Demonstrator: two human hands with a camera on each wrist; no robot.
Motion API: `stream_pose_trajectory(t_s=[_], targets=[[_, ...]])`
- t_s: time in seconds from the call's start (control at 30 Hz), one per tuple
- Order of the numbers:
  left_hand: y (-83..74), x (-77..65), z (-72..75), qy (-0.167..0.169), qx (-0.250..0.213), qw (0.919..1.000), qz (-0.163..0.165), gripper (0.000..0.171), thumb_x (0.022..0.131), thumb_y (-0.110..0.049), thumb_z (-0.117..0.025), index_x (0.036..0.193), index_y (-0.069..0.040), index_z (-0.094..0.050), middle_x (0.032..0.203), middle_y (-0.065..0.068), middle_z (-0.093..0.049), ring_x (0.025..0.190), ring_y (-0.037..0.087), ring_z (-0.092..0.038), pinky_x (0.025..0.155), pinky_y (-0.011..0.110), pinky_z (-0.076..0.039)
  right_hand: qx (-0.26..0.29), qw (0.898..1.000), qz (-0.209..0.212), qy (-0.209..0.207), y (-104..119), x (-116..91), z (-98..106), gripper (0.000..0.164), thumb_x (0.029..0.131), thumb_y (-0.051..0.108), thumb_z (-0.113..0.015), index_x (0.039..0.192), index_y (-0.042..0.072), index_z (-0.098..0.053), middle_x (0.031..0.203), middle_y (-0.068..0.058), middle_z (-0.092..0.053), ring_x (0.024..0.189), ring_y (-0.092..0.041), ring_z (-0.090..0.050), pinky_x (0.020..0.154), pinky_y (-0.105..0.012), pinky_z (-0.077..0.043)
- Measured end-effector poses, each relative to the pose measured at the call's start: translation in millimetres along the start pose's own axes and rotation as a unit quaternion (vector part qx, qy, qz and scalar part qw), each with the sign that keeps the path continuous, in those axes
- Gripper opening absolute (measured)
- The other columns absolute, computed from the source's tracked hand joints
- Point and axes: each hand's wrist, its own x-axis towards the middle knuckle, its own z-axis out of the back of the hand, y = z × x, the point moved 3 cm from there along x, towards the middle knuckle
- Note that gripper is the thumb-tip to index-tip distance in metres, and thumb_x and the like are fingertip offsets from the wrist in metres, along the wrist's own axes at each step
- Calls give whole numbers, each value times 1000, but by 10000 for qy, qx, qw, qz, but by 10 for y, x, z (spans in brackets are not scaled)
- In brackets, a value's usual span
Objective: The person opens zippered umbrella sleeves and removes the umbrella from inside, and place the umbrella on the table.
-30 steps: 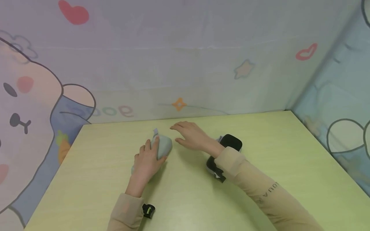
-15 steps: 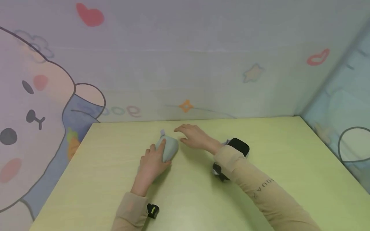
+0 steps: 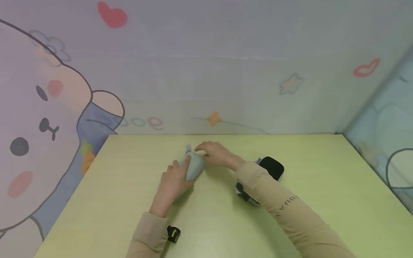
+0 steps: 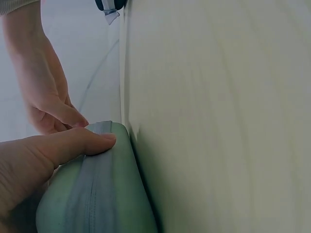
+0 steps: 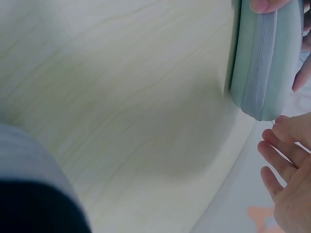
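Note:
A pale green zip case (image 3: pixel 195 165) with a grey zipper band lies on the table, a small grey fabric tab at its far end. My left hand (image 3: pixel 174 181) grips it from the left, thumb and fingers on opposite sides. In the left wrist view the left thumb (image 4: pixel 82 144) presses across the zipper band. My right hand (image 3: pixel 217 154) is at the far right end of the case, fingers loosely bent. In the right wrist view the thumb and fingertips of the right hand (image 5: pixel 296 179) are close to the case's end; whether they touch the zipper pull is hard to tell.
The pale wood-grain table (image 3: pixel 129 172) ends at a printed cloth backdrop (image 3: pixel 242 89). Black wrist cameras sit on the right wrist (image 3: pixel 271 167) and the left wrist (image 3: pixel 173 234). Another printed panel (image 3: pixel 384 122) stands along the right side.
My right hand has come closer to the far end of the zip case, and its fingers are more bent. The left hand keeps its grip. The head view has shifted slightly.

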Motion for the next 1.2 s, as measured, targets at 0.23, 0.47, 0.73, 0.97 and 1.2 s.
stream_pose_trajectory(t_s=[0.23,0.47,0.73,0.97,1.2], targets=[[-8,5,7,171,-106,9998,-37,87,74,-24,-80,149,-16,-35,115,27,-55,92,37,-58,70,50,-50,323,9993,-134,135,-16,26,-27,38,92,-1,-55,130,5,-58,132,-12,-59,123,-30,-55,102,-41,-47],[-20,10,11,304,-84,9994,-133,92,70,-20,-80,150,-18,-34,116,23,-54,95,35,-55,75,51,-48,351,9991,-186,164,-27,71,-73,38,93,2,-58,130,7,-58,131,-12,-60,123,-28,-56,101,-39,-47],[-44,-1,13,326,74,9992,-223,91,70,-19,-82,143,4,-34,129,23,-52,109,41,-55,85,56,-47,44,9997,-195,134,-36,99,-87,38,92,-2,-54,129,7,-60,127,-11,-63,121,-28,-57,102,-40,-46],[-43,18,26,394,126,9989,-235,89,69,-19,-83,142,0,-36,129,20,-52,110,38,-54,87,54,-46,155,9996,-103,224,-38,115,-82,41,91,-6,-51,130,4,-58,130,-12,-61,122,-27,-57,101,-37,-47],[-22,11,28,522,104,9979,-366,84,69,-18,-82,140,-2,-38,126,18,-53,107,36,-54,85,54,-45,202,9994,32,289,-19,127,-119,45,84,-13,-48,124,2,-62,122,-13,-65,115,-28,-60,99,-37,-47]])
